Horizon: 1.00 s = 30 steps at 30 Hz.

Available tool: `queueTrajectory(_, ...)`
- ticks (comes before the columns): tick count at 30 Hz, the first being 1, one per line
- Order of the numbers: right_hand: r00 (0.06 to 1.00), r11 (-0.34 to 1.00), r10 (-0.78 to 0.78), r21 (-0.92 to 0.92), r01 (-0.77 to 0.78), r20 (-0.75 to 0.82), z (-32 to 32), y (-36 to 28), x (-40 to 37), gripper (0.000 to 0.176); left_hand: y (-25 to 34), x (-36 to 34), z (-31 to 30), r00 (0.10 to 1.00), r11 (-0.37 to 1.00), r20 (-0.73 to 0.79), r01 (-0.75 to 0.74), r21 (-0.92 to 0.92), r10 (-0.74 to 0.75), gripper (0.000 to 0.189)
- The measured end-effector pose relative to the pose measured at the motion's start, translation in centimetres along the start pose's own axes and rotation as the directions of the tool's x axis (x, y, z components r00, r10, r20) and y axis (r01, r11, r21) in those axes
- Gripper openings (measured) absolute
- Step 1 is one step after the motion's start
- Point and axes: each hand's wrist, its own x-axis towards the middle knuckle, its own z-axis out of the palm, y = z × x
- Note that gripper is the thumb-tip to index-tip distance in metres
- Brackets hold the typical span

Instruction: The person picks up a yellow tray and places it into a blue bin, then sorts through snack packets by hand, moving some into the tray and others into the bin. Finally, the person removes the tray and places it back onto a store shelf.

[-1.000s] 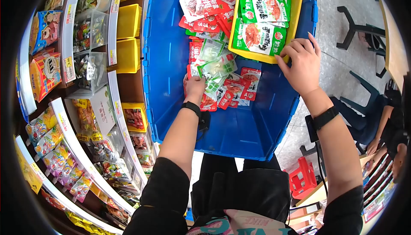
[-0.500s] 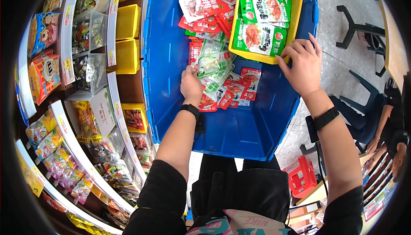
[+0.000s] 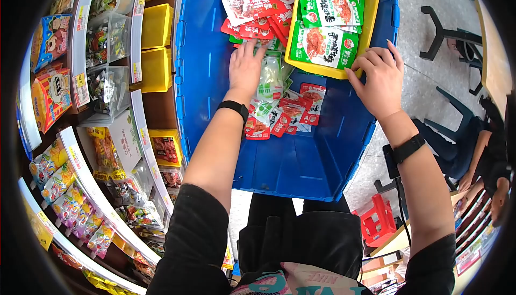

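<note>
My left hand [image 3: 245, 72] is inside a blue crate [image 3: 290, 179], its fingers stretched apart over the pile of snack packets. Its fingertips reach the lower edge of the red packets [image 3: 258, 7], and clear-and-green packets [image 3: 270, 83] lie just to its right. With my right hand [image 3: 380, 80] I grip the near right corner of a yellow tray [image 3: 371, 26], thumb and fingers at the rim. Green-and-white snack packets [image 3: 328, 47] lie in the tray, which is over the right part of the crate. Lower in the crate are smaller red packets [image 3: 293, 112].
Shelves on the left hold bagged snacks [image 3: 52, 101], clear bins [image 3: 107, 37] and yellow bins [image 3: 156, 69]. On the right are a dark chair [image 3: 451, 117], a red stool [image 3: 376, 220] and another person's arm [image 3: 477, 155].
My left hand has moved up the crate, from the side of the clear-and-green packets to the red ones, and its fingers have spread. My right hand stays at the tray corner.
</note>
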Motion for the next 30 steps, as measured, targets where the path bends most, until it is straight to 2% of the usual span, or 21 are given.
queueTrajectory(1,1.0,1.0,0.002,0.001,-0.002,-0.002,0.0,0.0,0.0,0.015,0.6,0.0,0.4,0.992,0.999,-0.117,0.05,-0.006,-0.05,0.036)
queueTrajectory(2,1.0,1.0,0.002,0.003,-0.002,-0.003,0.0,0.0,0.0,0.015,1.0,-0.4,0.5,0.99,0.989,-0.051,0.127,-0.078,-0.131,0.041)
queueTrajectory(3,1.0,1.0,0.003,0.005,-0.003,0.003,0.0,0.0,0.0,0.015,1.7,-1.2,0.6,0.99,0.989,-0.051,0.125,-0.074,-0.129,0.041)
queueTrajectory(4,1.0,1.0,0.006,0.006,-0.006,0.009,0.0,0.0,0.0,0.015,2.4,-2.1,0.8,0.945,0.931,0.101,0.325,-0.163,-0.312,0.044)
queueTrajectory(5,1.0,1.0,0.008,0.007,-0.008,0.008,0.0,0.0,0.0,0.015,2.9,-3.1,1.4,0.846,0.826,0.265,0.52,-0.217,-0.463,0.049)
queueTrajectory(6,1.0,1.0,0.009,0.006,-0.009,0.006,0.0,0.0,0.0,0.015,3.2,-4.2,2.5,0.846,0.827,0.265,0.519,-0.216,-0.462,0.049)
queueTrajectory(8,1.0,1.0,0.008,0.002,-0.008,0.004,0.0,0.0,0.0,0.015,3.5,-5.9,4.8,0.703,0.66,0.323,0.709,-0.25,-0.633,0.07)
queueTrajectory(9,1.0,1.0,0.006,0.003,-0.006,0.0,0.0,0.0,0.0,0.015,3.4,-6.1,5.6,0.703,0.658,0.323,0.71,-0.252,-0.634,0.07)
queueTrajectory(11,1.0,1.0,0.001,0.006,-0.001,-0.004,0.1,0.0,0.0,0.015,3.4,-5.8,5.7,0.559,0.515,0.486,0.824,-0.236,-0.671,0.062)
queueTrajectory(12,1.0,1.0,0.001,0.003,-0.001,-0.006,0.1,0.0,0.0,0.015,3.0,-5.6,5.7,0.557,0.513,0.486,0.825,-0.235,-0.673,0.062)
queueTrajectory(14,1.0,1.0,0.001,0.0,-0.001,-0.007,0.1,0.0,0.1,0.015,2.3,-4.6,4.9,0.417,0.257,0.757,0.909,-0.329,-0.503,0.046)
queueTrajectory(15,1.0,1.0,-0.001,0.0,0.001,-0.01,0.1,0.0,0.0,0.015,1.9,-4.6,5.0,0.415,0.257,0.758,0.909,-0.327,-0.503,0.046)
queueTrajectory(17,1.0,1.0,-0.002,0.003,0.002,-0.015,0.0,-0.1,0.0,0.015,1.4,-4.3,4.5,0.61,0.574,0.475,0.783,-0.238,-0.634,0.036)
queueTrajectory(18,1.0,1.0,0.005,-0.003,-0.005,0.008,-0.1,0.0,0.0,0.014,1.9,-4.7,4.2,0.641,0.623,0.323,0.763,-0.17,-0.696,0.039)
queueTrajectory(22,1.0,1.0,0.002,0.002,-0.002,-0.008,0.0,0.0,0.0,0.015,0.3,-4.4,4.8,0.658,0.686,0.373,0.724,-0.076,-0.654,0.038)
queueTrajectory(24,1.0,1.0,0.0,0.0,0.0,-0.013,0.0,-0.1,0.1,0.015,0.0,-4.0,4.6,0.596,0.689,0.499,0.725,0.001,-0.629,0.038)
queueTrajectory(28,1.0,1.0,-0.003,0.005,0.003,-0.016,-0.1,0.0,0.1,0.015,-0.2,-4.0,4.1,0.605,0.72,0.496,0.691,0.062,-0.623,0.037)
queueTrajectory(30,1.0,1.0,-0.002,0.004,0.002,-0.011,-0.1,0.0,0.0,0.015,-0.7,-4.5,4.2,0.663,0.624,0.378,0.744,-0.239,-0.646,0.035)
